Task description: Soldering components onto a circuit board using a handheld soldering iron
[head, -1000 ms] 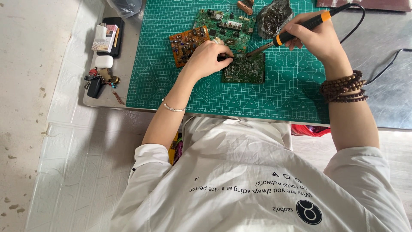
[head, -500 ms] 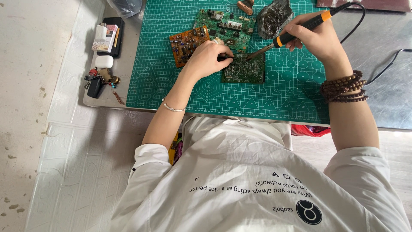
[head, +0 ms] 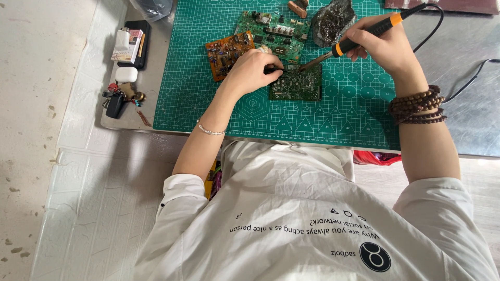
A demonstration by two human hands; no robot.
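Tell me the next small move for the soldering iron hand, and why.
Probably hold the soldering iron tip steady on the dark green circuit board. The right hand has the tip at the board's top edge, right beside the dark tool pinched in the left hand, so both meet at one spot.

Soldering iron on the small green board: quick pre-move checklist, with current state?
1. Right hand grips the soldering iron by its handle, away from the metal tip: ok.
2. Tip rests at the top edge of the small green board: ok.
3. Left hand holds a thin dark tool beside the tip; gap between fingers and hot tip: cannot tell.
4. Board lies flat on the green cutting mat: ok.
5. Iron's cord runs off to the right, away from the board: ok.
6. Solder melted at the joint: cannot tell.
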